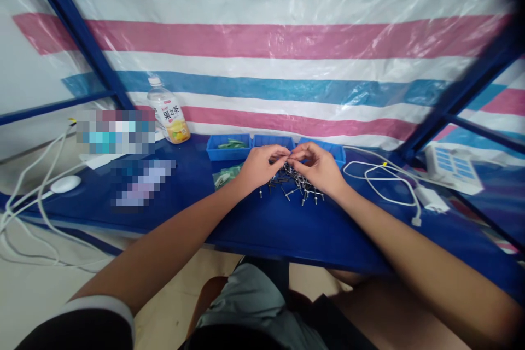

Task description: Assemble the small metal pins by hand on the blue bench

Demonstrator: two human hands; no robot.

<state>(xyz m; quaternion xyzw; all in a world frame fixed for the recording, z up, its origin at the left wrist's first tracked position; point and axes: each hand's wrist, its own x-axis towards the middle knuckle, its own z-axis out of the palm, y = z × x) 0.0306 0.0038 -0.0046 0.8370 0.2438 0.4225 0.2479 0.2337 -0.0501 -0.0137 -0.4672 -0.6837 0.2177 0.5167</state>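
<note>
My left hand point(264, 164) and my right hand point(314, 163) meet over the table, fingertips almost touching. Both pinch with thumb and fingers; whatever is between them is too small to make out. Right below lies a loose pile of thin dark pins with silvery ends point(302, 186), partly covered by my hands. Behind them stands a row of blue bins: the left bin point(217, 153) contains green strips point(232, 144), while the middle bin point(273, 139) and the right bin point(338, 150) are partly hidden by my hands. Beside my left wrist is a clear bag point(225, 175) with green and pale pieces.
The blue table point(246, 229) backs onto a striped plastic sheet point(266, 38). A drink bottle point(170, 112) stands back left, near a white round device point(65, 184) and loose cables. Right are a white charger point(431, 198) with its cable and a power strip point(453, 169). Blue posts flank both sides.
</note>
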